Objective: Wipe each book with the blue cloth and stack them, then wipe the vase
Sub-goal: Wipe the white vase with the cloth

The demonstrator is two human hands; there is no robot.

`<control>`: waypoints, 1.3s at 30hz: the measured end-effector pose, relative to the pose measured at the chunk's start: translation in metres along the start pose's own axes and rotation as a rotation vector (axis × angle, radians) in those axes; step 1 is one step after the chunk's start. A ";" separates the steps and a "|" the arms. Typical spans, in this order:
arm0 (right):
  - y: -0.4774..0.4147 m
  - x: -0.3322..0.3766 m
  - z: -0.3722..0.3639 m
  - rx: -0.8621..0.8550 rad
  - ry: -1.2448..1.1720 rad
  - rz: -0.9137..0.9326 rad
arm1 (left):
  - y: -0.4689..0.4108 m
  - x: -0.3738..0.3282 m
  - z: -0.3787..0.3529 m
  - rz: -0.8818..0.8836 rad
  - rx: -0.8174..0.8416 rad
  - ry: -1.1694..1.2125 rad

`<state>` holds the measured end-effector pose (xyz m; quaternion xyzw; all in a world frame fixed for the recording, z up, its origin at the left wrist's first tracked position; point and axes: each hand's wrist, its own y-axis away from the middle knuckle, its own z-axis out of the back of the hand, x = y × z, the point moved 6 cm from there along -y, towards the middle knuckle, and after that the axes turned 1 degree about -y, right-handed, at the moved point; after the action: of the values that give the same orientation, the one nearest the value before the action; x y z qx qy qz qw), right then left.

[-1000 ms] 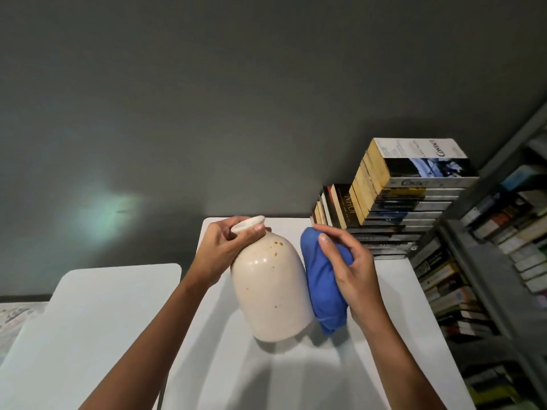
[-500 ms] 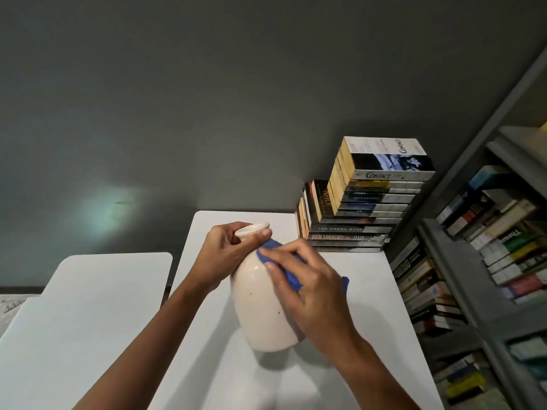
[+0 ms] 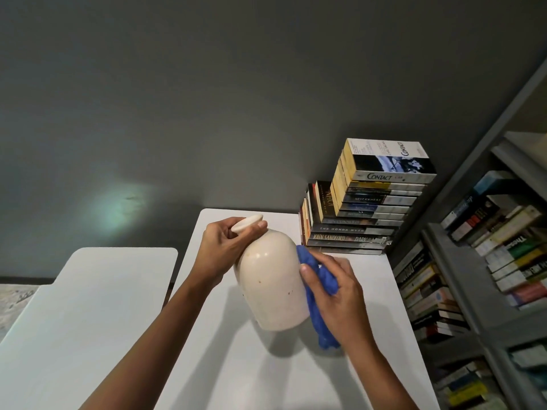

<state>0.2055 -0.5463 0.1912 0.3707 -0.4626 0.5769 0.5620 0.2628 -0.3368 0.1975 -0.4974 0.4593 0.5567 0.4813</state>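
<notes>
**A:** Where is the vase, and how much room is around it?

**B:** It is over the middle of the white table, with bare tabletop on the near side and toward the far left corner. The far edge runs along the grey wall. A stack of books fills the far right corner, just beyond the vase. The right edge sits close to a bookshelf. On the left, a narrow gap separates this table from a second white table.

**A:** Which way does the vase point?

**B:** It is tilted. Its long axis runs from the mouth, up and to the left, down to the wide base at the lower right. The mouth faces away, toward the wall. A shadow lies on the table under the base, but I cannot tell whether the base touches the top.

**A:** And the hands?

**B:** The left hand grips the narrow neck just under the lip, with its fingers curled round it. The right hand holds the blue cloth, bunched under curled fingers, and presses it against the vase's right side. The thumb lies near the vase wall. The cloth hangs down past the base, on the side nearest the shelf.
</notes>
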 end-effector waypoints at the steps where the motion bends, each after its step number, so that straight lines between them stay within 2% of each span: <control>1: -0.001 -0.012 0.000 0.042 -0.056 -0.117 | 0.000 -0.001 0.000 0.002 -0.009 0.002; 3: 0.000 -0.029 -0.003 0.187 -0.185 -0.303 | 0.000 -0.002 0.001 0.009 -0.012 0.000; 6: 0.017 -0.038 -0.015 0.420 -0.561 -0.610 | 0.002 -0.003 -0.001 0.037 -0.018 0.023; 9: 0.034 -0.042 -0.030 0.462 -0.908 -0.819 | 0.004 -0.003 0.001 0.095 -0.074 0.053; 11: 0.035 -0.043 -0.037 0.435 -1.000 -0.835 | 0.006 -0.003 0.002 0.139 -0.082 0.047; 15: 0.031 -0.041 -0.043 0.404 -1.132 -0.796 | 0.008 -0.008 0.004 0.157 0.043 -0.086; 18: 0.031 -0.031 -0.042 0.418 -1.158 -0.714 | 0.005 -0.017 0.006 0.023 0.104 -0.426; 20: 0.033 -0.023 -0.043 0.420 -1.144 -0.661 | 0.004 -0.023 0.007 -0.075 0.102 -0.567; 24: 0.041 -0.026 -0.049 0.403 -1.173 -0.727 | -0.001 -0.023 0.005 -0.189 0.181 -0.614; 27: 0.043 -0.034 -0.049 0.414 -1.106 -0.738 | -0.002 -0.018 0.006 -0.197 0.184 -0.604; 31: 0.030 -0.045 -0.035 0.337 -0.839 -0.713 | -0.004 -0.012 0.011 -0.205 0.149 -0.565; 33: 0.011 -0.044 -0.018 0.292 -0.618 -0.560 | -0.006 -0.009 0.016 -0.215 0.114 -0.558; 36: -0.024 -0.025 0.009 0.196 -0.138 -0.197 | -0.008 -0.012 0.021 -0.237 0.077 -0.522; 39: -0.042 0.009 0.004 0.242 -0.011 -0.033 | -0.009 -0.017 0.019 -0.270 0.078 -0.516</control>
<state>0.2458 -0.5493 0.2060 0.4464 -0.3867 0.6172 0.5199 0.2698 -0.3181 0.2159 -0.3773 0.2724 0.5776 0.6707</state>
